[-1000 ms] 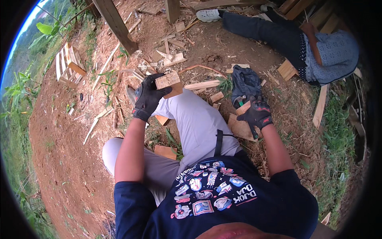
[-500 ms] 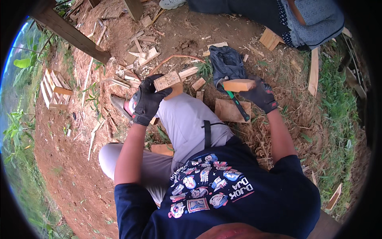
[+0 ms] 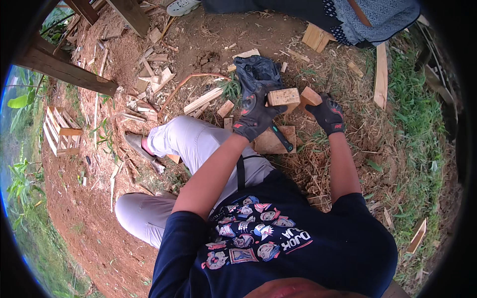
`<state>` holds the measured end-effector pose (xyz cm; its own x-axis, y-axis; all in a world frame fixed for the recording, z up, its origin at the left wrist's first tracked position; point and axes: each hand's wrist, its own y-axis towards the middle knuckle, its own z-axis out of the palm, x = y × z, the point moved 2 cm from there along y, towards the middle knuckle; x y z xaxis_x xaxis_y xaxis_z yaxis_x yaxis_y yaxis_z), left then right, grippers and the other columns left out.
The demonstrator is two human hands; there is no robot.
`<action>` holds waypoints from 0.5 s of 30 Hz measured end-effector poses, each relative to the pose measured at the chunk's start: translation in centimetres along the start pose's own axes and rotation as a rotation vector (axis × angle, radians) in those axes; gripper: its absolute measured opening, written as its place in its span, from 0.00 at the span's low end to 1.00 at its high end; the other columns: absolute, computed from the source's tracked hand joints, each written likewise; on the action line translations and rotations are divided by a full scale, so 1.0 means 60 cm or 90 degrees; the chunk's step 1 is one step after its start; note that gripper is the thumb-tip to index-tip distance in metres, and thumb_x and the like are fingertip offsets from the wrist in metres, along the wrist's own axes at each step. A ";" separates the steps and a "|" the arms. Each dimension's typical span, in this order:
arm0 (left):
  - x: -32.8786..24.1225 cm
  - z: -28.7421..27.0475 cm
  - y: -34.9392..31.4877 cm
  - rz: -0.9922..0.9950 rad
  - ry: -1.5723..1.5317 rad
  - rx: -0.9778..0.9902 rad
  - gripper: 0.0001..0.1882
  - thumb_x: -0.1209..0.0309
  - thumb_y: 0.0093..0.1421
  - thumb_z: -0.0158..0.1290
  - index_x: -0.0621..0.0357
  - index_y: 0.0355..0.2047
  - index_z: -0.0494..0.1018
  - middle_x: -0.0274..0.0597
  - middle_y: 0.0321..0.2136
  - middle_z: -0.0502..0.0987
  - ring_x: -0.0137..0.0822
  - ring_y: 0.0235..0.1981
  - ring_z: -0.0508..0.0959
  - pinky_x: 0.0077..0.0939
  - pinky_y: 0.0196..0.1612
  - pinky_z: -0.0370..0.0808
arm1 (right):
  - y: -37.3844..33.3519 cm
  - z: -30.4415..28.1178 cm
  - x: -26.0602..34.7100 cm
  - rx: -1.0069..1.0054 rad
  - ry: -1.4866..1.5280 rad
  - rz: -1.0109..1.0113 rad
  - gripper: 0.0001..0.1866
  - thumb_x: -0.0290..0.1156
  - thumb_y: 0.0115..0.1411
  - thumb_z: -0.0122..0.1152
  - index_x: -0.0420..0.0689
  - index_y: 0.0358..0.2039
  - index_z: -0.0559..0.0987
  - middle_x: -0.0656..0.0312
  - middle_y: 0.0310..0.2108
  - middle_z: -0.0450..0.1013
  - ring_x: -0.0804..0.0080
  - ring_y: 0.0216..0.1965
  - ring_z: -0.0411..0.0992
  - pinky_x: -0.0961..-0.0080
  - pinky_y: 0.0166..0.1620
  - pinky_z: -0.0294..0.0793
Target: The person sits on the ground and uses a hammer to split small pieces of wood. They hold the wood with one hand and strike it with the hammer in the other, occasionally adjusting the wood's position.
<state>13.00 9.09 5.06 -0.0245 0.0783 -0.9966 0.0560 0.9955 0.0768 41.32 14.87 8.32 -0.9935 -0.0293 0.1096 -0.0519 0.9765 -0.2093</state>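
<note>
Both my hands wear dark gloves. My left hand [image 3: 256,111] is closed round a wooden block [image 3: 284,97], whose pale end faces up. Just right of it, my right hand [image 3: 327,114] grips a second, smoother wood block [image 3: 311,96]. The two blocks are close together; whether they touch I cannot tell. Below my left hand a tool with a black and green handle [image 3: 282,138] lies across a flat board [image 3: 263,144], its head hidden by the hand and block. A black plastic bag [image 3: 253,69] lies on the ground just beyond.
A small slatted wooden crate [image 3: 62,130] stands at the left. Wood offcuts [image 3: 203,100] and shavings litter the soil. Wooden posts [image 3: 69,72] rise at the upper left. Another person's dark-clad leg [image 3: 268,6] stretches along the far edge, near a wood block [image 3: 317,37].
My left hand has swung right with its block, from above my knee to beside the right hand's block. The view has shifted slightly.
</note>
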 end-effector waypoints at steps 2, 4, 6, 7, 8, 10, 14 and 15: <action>0.011 0.055 0.004 0.028 0.220 0.066 0.34 0.66 0.57 0.74 0.55 0.62 0.73 0.48 0.50 0.82 0.47 0.53 0.84 0.43 0.56 0.79 | -0.006 0.018 -0.043 -0.029 0.078 0.006 0.41 0.62 0.61 0.69 0.49 0.66 0.73 0.46 0.56 0.80 0.39 0.56 0.79 0.46 0.55 0.80; 0.106 0.058 -0.007 0.061 0.272 0.077 0.33 0.66 0.55 0.75 0.53 0.60 0.76 0.50 0.49 0.82 0.51 0.55 0.82 0.45 0.58 0.77 | 0.016 0.008 -0.019 -0.027 0.101 -0.004 0.41 0.59 0.61 0.71 0.49 0.67 0.72 0.46 0.59 0.79 0.39 0.56 0.79 0.46 0.56 0.79; 0.123 0.075 -0.021 -0.016 0.143 0.042 0.31 0.66 0.56 0.74 0.54 0.59 0.77 0.49 0.50 0.83 0.50 0.55 0.82 0.44 0.59 0.77 | 0.004 0.007 -0.048 -0.026 0.088 0.006 0.41 0.59 0.60 0.72 0.49 0.67 0.73 0.45 0.59 0.78 0.39 0.56 0.80 0.47 0.56 0.79; 0.129 0.078 -0.021 -0.028 0.134 0.069 0.31 0.67 0.56 0.74 0.54 0.59 0.77 0.48 0.51 0.83 0.49 0.56 0.82 0.43 0.60 0.77 | 0.001 -0.001 -0.059 -0.028 0.109 -0.003 0.41 0.56 0.60 0.74 0.48 0.66 0.73 0.46 0.58 0.79 0.41 0.56 0.80 0.48 0.56 0.79; 0.136 0.070 -0.013 -0.040 0.127 0.088 0.31 0.67 0.57 0.74 0.54 0.60 0.77 0.48 0.53 0.83 0.49 0.56 0.82 0.43 0.60 0.77 | 0.001 -0.021 -0.058 -0.029 0.131 -0.020 0.40 0.54 0.59 0.76 0.48 0.66 0.73 0.46 0.57 0.79 0.43 0.55 0.80 0.49 0.55 0.79; 0.152 0.058 -0.001 -0.055 0.165 0.091 0.32 0.67 0.57 0.74 0.53 0.61 0.77 0.47 0.54 0.82 0.49 0.57 0.81 0.43 0.61 0.77 | 0.002 -0.074 -0.026 -0.059 0.189 -0.076 0.39 0.49 0.57 0.80 0.47 0.65 0.74 0.46 0.56 0.80 0.46 0.54 0.81 0.51 0.55 0.80; 0.211 0.065 -0.013 -0.099 0.147 0.075 0.34 0.61 0.60 0.72 0.49 0.65 0.74 0.46 0.55 0.82 0.50 0.59 0.81 0.44 0.64 0.75 | -0.071 -0.178 0.097 -0.070 0.228 -0.185 0.39 0.39 0.55 0.84 0.46 0.63 0.74 0.49 0.54 0.81 0.51 0.52 0.83 0.55 0.52 0.83; 0.167 0.076 -0.005 -0.114 0.183 0.105 0.34 0.60 0.61 0.71 0.49 0.66 0.73 0.46 0.56 0.82 0.50 0.60 0.80 0.45 0.65 0.74 | -0.085 -0.185 0.094 -0.063 0.207 -0.183 0.38 0.38 0.55 0.85 0.46 0.63 0.74 0.50 0.53 0.81 0.52 0.51 0.84 0.56 0.51 0.83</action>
<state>17.31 9.31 -5.07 -0.3264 -0.0615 -0.9432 0.1847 0.9745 -0.1275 37.09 12.10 20.78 -0.8560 -0.2498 0.4527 -0.2962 0.9545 -0.0334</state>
